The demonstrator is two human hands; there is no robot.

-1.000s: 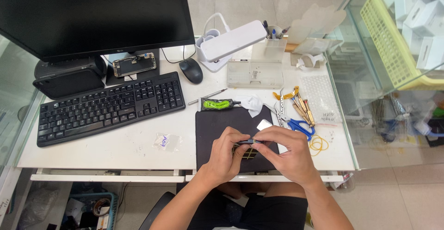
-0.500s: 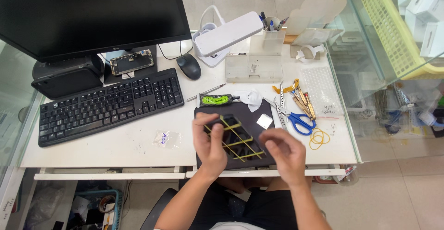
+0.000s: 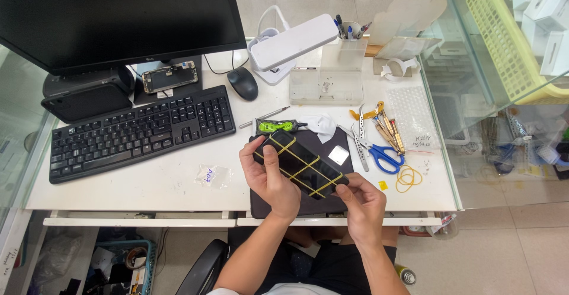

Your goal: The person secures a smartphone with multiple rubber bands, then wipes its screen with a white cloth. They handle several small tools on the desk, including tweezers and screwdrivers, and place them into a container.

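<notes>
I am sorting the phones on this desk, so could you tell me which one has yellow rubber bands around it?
The dark phone held in both hands, left hand and right hand. The other phone lies bare below the monitor.

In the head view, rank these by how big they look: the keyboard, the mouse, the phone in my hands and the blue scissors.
Largest to smallest:
1. Keyboard
2. Phone, though it is held nearer the camera, which enlarges it
3. Scissors
4. Mouse
Scissors and mouse look close; the scissors are longer, the mouse wider.

2 bare forearms, no sleeves, rings or watch; dark shorts (image 3: 332,265) over the lap.
</notes>
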